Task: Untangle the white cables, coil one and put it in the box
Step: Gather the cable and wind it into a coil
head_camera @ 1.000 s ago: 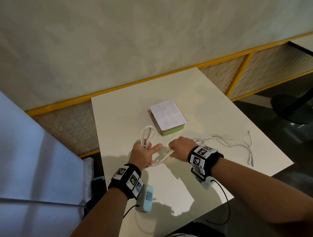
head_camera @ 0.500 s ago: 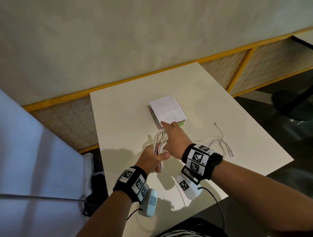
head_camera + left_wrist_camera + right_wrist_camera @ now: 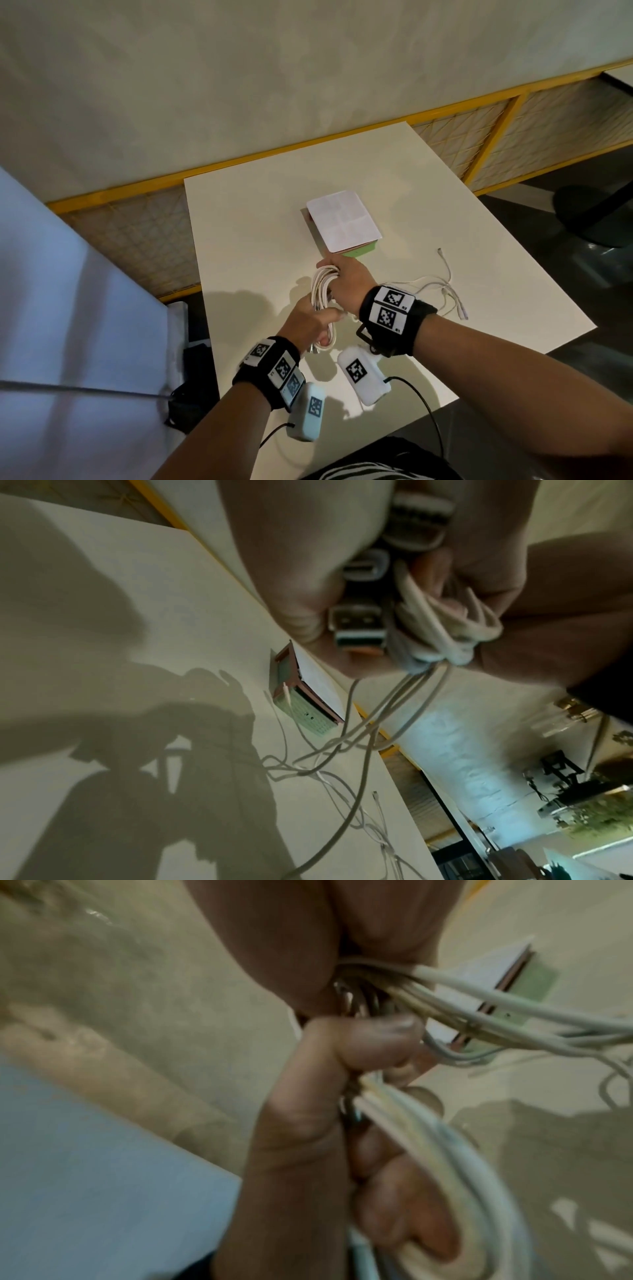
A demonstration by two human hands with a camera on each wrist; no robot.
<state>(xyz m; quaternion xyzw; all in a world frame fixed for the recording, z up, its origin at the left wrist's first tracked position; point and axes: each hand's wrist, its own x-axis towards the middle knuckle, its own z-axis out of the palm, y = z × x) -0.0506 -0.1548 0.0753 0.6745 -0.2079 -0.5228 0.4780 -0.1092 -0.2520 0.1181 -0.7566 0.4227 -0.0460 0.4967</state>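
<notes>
The table is 1, and it carries everything here. On it sits 1 box, green-sided, with a white flap lying over its top, so the opening looks covered and would probably need lifting before anything goes in.

2 hands work just in front of the box. The left hand has its fingers and thumb curled tight around the near end of a coil of white cable, and the left wrist view shows plugs gathered inside that grip; at least 3 can be made out there, though blur hides the exact count. The right hand is closed over the far end of the same coil, fingers hooked through its loops, close to the box.

Loose cable trails from the hands to the right across the table; how many separate strands it holds cannot be told.

The cable looks light, soft and springy, so the loops will likely sag or spring open if released. The safest hold is probably across the whole bundle at its middle, pinching all loops together, with the plugs tucked in so they do not snag on the trailing strands.
</notes>
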